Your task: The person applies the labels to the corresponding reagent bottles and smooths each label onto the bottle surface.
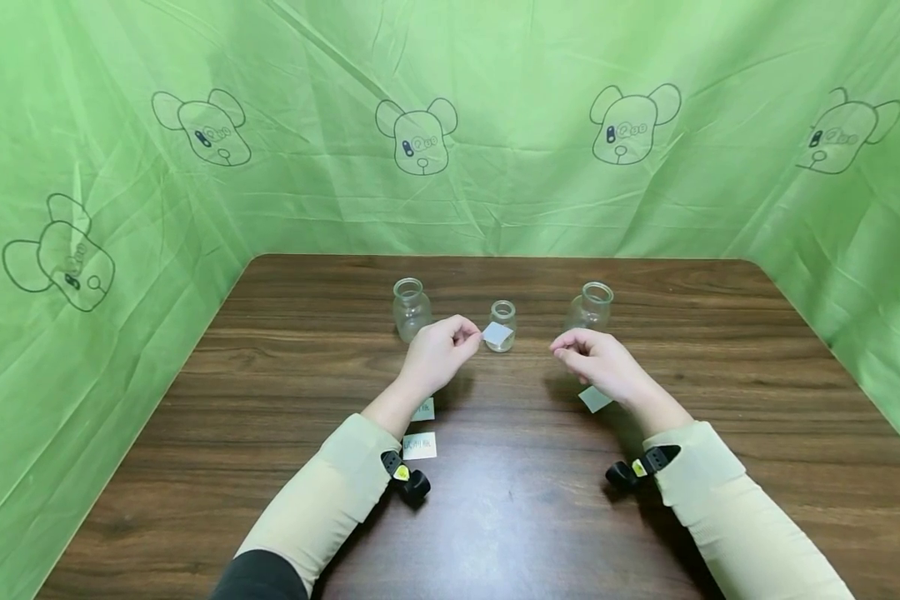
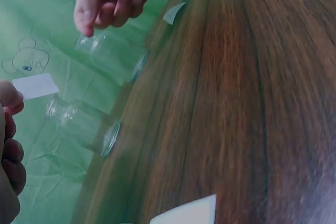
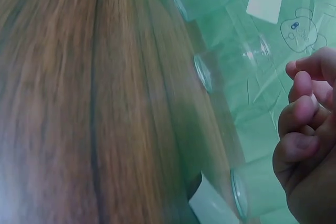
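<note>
My left hand [image 1: 441, 350] pinches a small white paper label [image 1: 498, 334] by its edge, between thumb and forefinger. In the head view the label overlaps the small glass bottle [image 1: 503, 310] in the middle. To the right, my right hand [image 1: 602, 362] hovers over the table with its fingers loosely curled and nothing visible between them. Behind it stands a larger glass jar [image 1: 591, 307]. A similar glass jar [image 1: 411, 308] stands behind my left hand. Below my right hand lies a pale slip of paper [image 1: 594, 399], bent up in the right wrist view.
Two white labels with printed characters lie near my left wrist: a front label [image 1: 420, 446] and a rear label [image 1: 424, 409], the rear one partly hidden by the arm. The dark wooden table [image 1: 510, 500] is enclosed by a green curtain [image 1: 495, 208] printed with bear heads.
</note>
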### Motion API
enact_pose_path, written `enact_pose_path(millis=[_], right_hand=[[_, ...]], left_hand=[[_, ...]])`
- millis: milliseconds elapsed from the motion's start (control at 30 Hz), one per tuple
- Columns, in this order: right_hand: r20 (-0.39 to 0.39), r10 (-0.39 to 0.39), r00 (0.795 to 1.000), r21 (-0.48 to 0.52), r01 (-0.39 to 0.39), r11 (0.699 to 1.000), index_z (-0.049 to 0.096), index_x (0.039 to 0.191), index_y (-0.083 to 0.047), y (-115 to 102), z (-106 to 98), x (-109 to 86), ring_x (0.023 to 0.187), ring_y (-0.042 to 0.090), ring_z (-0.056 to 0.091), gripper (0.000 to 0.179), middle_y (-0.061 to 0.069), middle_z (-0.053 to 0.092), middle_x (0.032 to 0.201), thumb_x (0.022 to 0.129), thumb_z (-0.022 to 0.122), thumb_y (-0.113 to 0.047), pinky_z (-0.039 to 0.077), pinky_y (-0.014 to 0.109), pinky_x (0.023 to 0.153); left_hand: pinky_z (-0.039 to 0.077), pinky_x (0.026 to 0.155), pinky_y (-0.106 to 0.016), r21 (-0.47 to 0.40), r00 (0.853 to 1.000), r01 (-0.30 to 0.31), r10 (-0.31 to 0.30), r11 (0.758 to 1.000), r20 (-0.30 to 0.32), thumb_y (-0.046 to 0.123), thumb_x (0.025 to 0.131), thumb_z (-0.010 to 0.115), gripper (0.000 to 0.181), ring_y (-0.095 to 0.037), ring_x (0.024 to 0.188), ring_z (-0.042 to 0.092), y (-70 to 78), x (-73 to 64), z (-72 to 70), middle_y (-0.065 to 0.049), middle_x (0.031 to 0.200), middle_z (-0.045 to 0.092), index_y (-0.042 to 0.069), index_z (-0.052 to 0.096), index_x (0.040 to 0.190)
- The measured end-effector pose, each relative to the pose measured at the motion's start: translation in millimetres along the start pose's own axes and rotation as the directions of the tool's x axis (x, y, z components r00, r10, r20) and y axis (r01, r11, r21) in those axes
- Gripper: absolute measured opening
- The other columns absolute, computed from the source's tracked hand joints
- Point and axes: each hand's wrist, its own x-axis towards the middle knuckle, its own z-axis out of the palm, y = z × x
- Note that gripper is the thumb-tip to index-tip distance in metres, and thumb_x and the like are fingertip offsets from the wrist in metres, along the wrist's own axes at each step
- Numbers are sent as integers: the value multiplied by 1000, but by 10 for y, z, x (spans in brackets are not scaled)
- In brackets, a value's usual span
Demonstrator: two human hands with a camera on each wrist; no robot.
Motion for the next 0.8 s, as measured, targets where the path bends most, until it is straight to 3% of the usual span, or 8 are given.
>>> enact_pose_path(millis=[233,533,633,800], right_hand=[[-4,-13,1000,15,13,1000,62,106,2,-101,74,35,50,11,44,21,1,45,59,93,59,-13,38,26,47],[6,-2,1000,108,1,994,61,107,6,-449,172,-7,50,9,41,19,2,45,62,92,55,-4,36,22,46],[7,-1,1000,133,0,991,61,109,8,-465,204,14,50,9,41,21,2,45,63,93,54,-3,36,21,47],[10,-18,1000,183,16,983,61,111,7,-276,266,111,50,9,42,22,2,47,62,92,56,-4,36,22,46]], left_hand=[[39,54,-23,44,999,16,-14,999,-46,19,85,61,7,-6,58,47,45,13,69,8,64,52,16,67,82],[39,53,-24,117,999,40,-41,992,7,22,85,60,9,-6,60,49,186,1,168,9,67,54,18,67,83],[39,51,-24,141,999,38,-41,989,19,23,86,60,9,-6,60,49,239,-6,205,9,68,55,18,67,84],[41,52,-23,179,999,3,-9,984,32,23,86,60,9,-6,61,52,306,-8,263,9,70,57,19,67,85]])
